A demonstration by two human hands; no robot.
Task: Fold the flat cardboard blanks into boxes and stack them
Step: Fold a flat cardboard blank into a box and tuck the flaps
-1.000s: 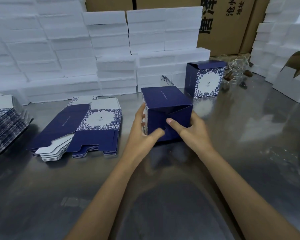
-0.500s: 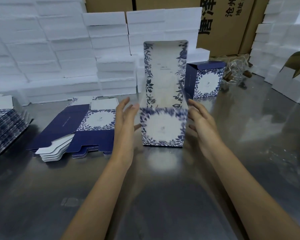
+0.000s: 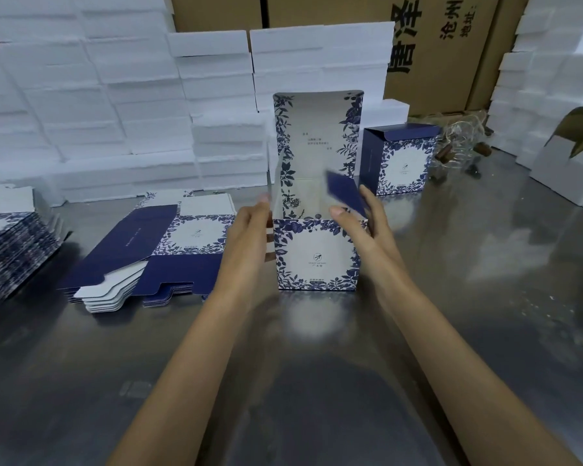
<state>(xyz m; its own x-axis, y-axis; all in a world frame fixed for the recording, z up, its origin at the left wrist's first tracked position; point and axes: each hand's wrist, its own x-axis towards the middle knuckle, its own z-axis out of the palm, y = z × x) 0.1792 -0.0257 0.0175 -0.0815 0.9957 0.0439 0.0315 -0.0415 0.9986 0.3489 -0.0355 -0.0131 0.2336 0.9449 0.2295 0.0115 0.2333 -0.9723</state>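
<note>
A blue-and-white floral box (image 3: 317, 255) stands upright on the steel table (image 3: 283, 381), its tall lid flap (image 3: 317, 142) raised at the back. My left hand (image 3: 249, 237) lies flat against the box's left side, fingers straight. At the box's right top edge my right hand (image 3: 360, 227) touches the dark blue side flap (image 3: 344, 191), which leans inward over the opening. A pile of flat blanks (image 3: 148, 253) lies to the left. One finished box (image 3: 399, 159) stands behind on the right.
Another stack of flat blanks (image 3: 11, 237) sits at the far left edge. White foam slabs (image 3: 115, 105) are piled along the back and right. Brown cartons (image 3: 435, 35) stand behind. A clear glass item (image 3: 461, 142) lies near the finished box.
The box was turned from bottom-up to upright with its lid flap raised. Both hands have since closed in on its sides, and the right side flap now tips inward.
</note>
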